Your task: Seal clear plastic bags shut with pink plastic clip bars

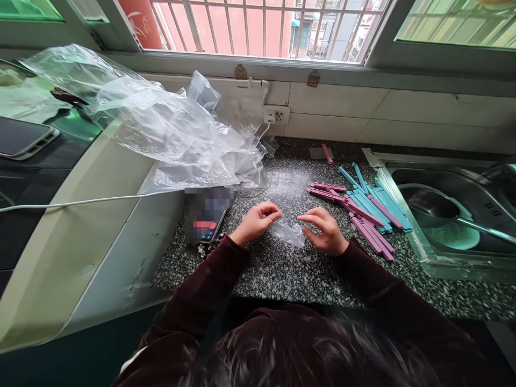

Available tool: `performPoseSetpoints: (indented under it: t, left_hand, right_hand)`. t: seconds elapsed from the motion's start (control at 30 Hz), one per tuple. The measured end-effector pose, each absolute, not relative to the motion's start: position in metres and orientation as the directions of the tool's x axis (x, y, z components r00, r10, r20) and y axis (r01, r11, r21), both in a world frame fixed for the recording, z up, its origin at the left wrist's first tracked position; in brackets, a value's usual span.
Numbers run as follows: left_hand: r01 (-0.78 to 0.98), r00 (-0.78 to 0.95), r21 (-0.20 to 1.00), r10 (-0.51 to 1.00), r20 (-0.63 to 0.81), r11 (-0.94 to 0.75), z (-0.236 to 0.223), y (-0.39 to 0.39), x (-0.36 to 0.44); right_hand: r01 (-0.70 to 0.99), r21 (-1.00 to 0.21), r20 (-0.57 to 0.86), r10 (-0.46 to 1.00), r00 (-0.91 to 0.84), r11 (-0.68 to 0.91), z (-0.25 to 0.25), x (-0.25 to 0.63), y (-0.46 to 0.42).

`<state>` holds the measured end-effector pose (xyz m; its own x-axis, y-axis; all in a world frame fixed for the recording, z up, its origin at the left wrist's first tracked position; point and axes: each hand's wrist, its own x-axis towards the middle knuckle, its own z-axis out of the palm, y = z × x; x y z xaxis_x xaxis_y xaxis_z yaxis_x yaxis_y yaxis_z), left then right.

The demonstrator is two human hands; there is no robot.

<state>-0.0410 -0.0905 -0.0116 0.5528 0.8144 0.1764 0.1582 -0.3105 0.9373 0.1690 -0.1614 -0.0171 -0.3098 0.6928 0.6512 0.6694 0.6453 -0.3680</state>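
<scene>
Between my two hands is a small clear plastic bag [291, 234], crinkled and low over the speckled counter [266, 274]. My left hand [258, 221] pinches its upper left corner between thumb and fingers. At the bag's right edge, my right hand [324, 231] has thumb and fingers apart, with nothing visible between them. To the right of that hand lies a loose pile of flat pink strips [368, 234] and turquoise strips [365, 201], some overlapping.
A large heap of clear plastic [173, 129] fills the back left. Below it rests a phone [209, 215] with a white cable [80, 204] nearby. A metal sink [427, 172] holding a pan and strainer is at right. Another pink strip [327, 153] lies near the wall socket [276, 115].
</scene>
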Motion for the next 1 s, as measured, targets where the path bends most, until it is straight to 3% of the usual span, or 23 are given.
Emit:
performPoseSetpoints:
  t: [0.2, 0.43, 0.67, 1.0]
  left_hand:
    - [0.174, 0.562, 0.901, 0.791, 0.241, -0.398, -0.0159, -0.0918, -0.0382]
    - [0.171, 0.557, 0.895, 0.79, 0.256, -0.411, -0.0187, -0.0914, -0.0372]
    - [0.162, 0.575, 0.889, 0.773, 0.269, -0.429, -0.0186, -0.0936, -0.0346]
    - [0.191, 0.5, 0.914, 0.837, 0.224, -0.358, -0.0181, -0.0904, -0.0386]
  right_hand:
    - [0.644, -0.36, 0.633, 0.684, -0.362, 0.675, -0.0203, 0.1628, -0.1596]
    - [0.655, -0.323, 0.671, 0.654, -0.35, 0.683, -0.0183, 0.161, -0.1612]
    - [0.68, -0.321, 0.614, 0.691, -0.381, 0.659, -0.0183, 0.1596, -0.1621]
    - [0.682, -0.277, 0.693, 0.632, -0.346, 0.677, -0.0183, 0.1655, -0.1627]
